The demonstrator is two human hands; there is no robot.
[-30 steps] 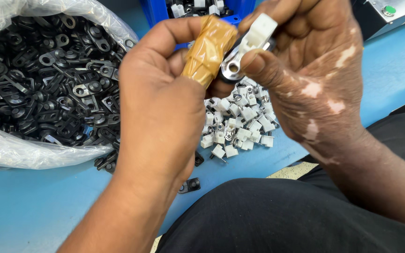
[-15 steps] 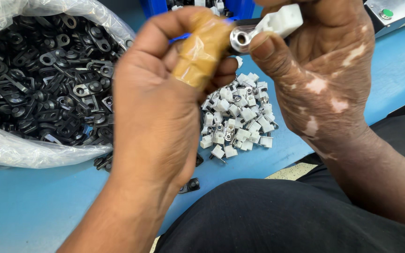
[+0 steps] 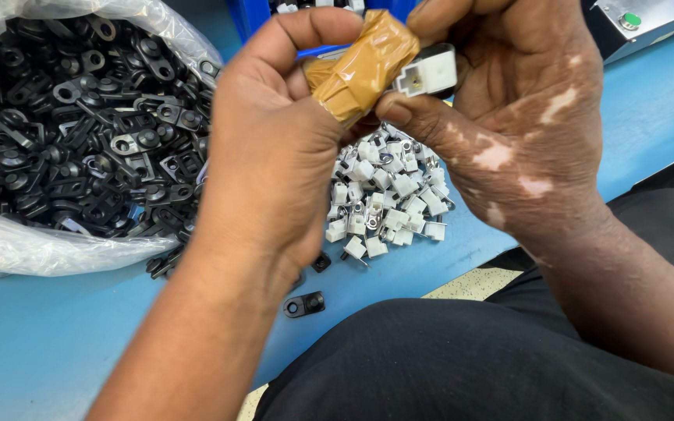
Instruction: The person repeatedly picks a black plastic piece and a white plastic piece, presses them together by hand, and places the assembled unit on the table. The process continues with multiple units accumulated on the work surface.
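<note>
The left hand (image 3: 274,148), one finger wrapped in brown tape, and the right hand (image 3: 509,117) pinched a white connector (image 3: 429,74) in their fingers at twelve o'clock above the white pile (image 3: 388,195), apparently mid-assembly.

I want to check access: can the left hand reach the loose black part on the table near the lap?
Probably yes: the black part lies uncovered just below the left hand, though its fingers are busy with a tape-wrapped piece.

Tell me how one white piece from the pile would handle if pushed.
Probably light: each white piece looks like small moulded plastic. Its blocky shape suggests it would slide or tumble rather than roll. Likely stiff; the one in the right hand shows no bending.
</note>
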